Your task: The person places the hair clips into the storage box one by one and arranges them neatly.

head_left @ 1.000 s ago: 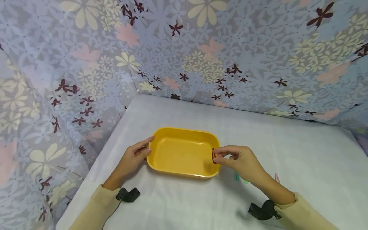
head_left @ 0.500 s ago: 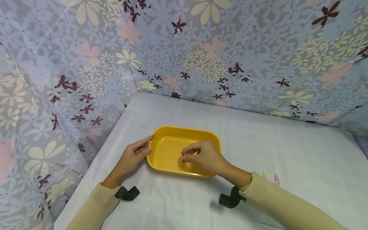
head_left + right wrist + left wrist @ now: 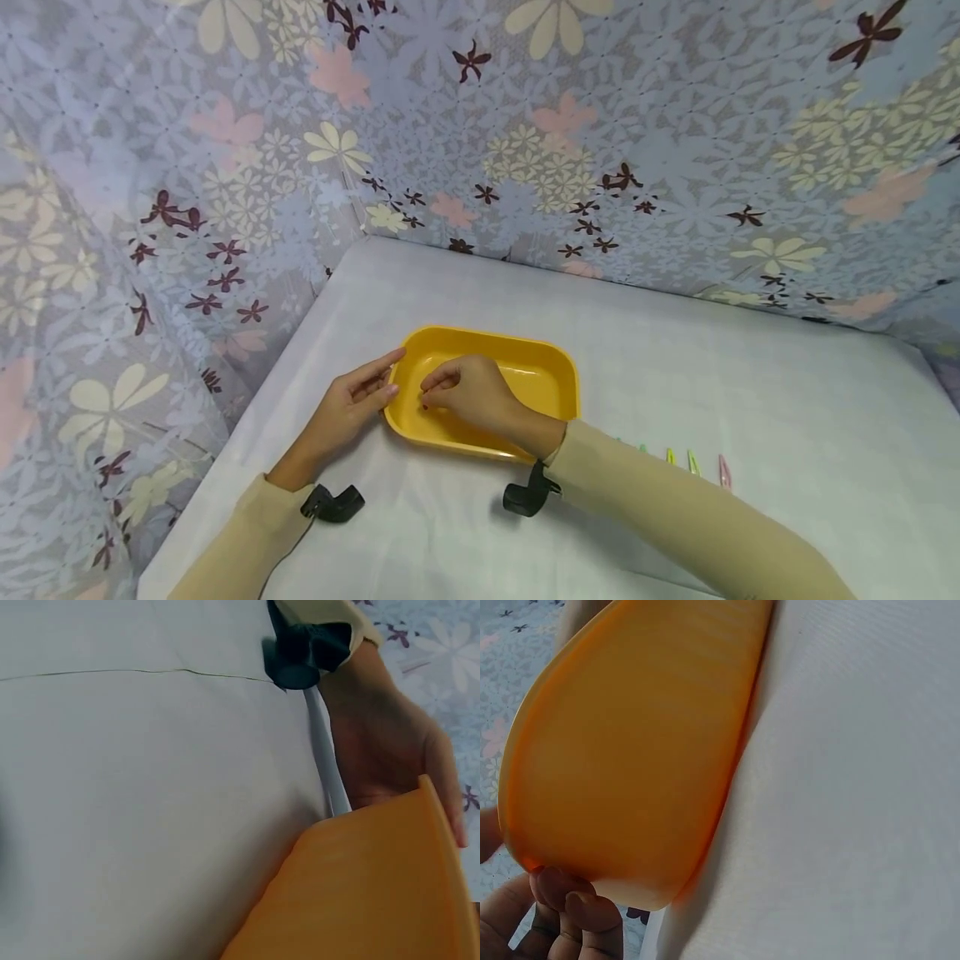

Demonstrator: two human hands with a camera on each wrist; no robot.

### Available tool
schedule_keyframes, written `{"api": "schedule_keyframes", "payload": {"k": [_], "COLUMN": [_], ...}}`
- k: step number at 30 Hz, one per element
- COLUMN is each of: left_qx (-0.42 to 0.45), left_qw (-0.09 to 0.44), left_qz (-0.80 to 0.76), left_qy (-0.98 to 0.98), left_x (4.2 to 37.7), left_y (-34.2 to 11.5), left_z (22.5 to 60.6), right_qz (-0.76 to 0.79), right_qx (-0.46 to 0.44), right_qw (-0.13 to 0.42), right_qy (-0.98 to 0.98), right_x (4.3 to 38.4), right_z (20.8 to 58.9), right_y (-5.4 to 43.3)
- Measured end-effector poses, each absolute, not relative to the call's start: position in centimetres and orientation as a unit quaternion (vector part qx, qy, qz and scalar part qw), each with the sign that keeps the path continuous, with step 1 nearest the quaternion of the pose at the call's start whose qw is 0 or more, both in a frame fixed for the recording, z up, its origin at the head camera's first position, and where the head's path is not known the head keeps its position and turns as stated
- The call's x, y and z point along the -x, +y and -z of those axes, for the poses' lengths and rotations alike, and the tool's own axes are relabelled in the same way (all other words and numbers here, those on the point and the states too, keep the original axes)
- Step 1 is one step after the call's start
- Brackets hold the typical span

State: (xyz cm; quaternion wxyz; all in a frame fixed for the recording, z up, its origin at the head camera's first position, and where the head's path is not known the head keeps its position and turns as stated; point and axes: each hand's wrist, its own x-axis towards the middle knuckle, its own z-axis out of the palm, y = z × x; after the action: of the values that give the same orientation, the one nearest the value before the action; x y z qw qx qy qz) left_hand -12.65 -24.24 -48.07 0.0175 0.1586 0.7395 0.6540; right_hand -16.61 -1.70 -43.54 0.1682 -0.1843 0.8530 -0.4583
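A tiny red thing (image 3: 425,407), mostly hidden by the right hand (image 3: 476,392) pinching it, is within the yellow tray (image 3: 542,385), contact unclear. The left hand (image 3: 351,406) grips the tray's end. The right sleeve (image 3: 652,492) partly covers coloured clips (image 3: 725,472).

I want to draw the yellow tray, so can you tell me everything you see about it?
The yellow tray is oblong with rounded corners, a smooth rim and slightly shiny insides; it looks like plastic. It sits open side up on the white cloth. The left hand holds its left end; the right hand is over it, hiding part of its floor.
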Motion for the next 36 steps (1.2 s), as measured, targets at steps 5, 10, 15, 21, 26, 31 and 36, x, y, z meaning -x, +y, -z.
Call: {"api": "schedule_keyframes", "payload": {"k": [5, 10, 15, 21, 26, 31, 36], "left_qx": [-0.191, -0.208, -0.214, -0.201, -0.196, -0.192, -0.189], "left_qw": [0.032, 0.025, 0.009, 0.012, 0.016, 0.021, 0.022], "left_qz": [-0.673, -0.673, -0.666, -0.664, -0.667, -0.666, -0.669], "left_qy": [0.714, 0.71, 0.715, 0.72, 0.719, 0.72, 0.719], "left_x": [13.0, 13.2, 13.2, 13.2, 13.2, 13.1, 12.9], "left_y": [-24.1, -24.1, -24.3, -24.4, -24.6, -24.6, -24.6], "left_z": [48.0, 47.8, 47.4, 47.6, 47.8, 48.0, 48.2], "right_qz": [0.458, 0.447, 0.416, 0.382, 0.396, 0.426, 0.431], "right_qx": [0.173, 0.206, 0.234, 0.239, 0.237, 0.215, 0.206], "right_qw": [0.152, 0.137, 0.117, 0.099, 0.107, 0.088, 0.081], "right_qy": [0.858, 0.86, 0.871, 0.887, 0.881, 0.874, 0.875], "right_x": [17.1, 17.1, 17.0, 17.2, 17.5, 17.6, 17.0], "right_z": [44.0, 44.6, 44.7, 44.6, 44.6, 44.0, 43.1], "right_y": [-2.7, -3.1, -3.4, -3.6, -3.7, -3.5, -2.5]}}
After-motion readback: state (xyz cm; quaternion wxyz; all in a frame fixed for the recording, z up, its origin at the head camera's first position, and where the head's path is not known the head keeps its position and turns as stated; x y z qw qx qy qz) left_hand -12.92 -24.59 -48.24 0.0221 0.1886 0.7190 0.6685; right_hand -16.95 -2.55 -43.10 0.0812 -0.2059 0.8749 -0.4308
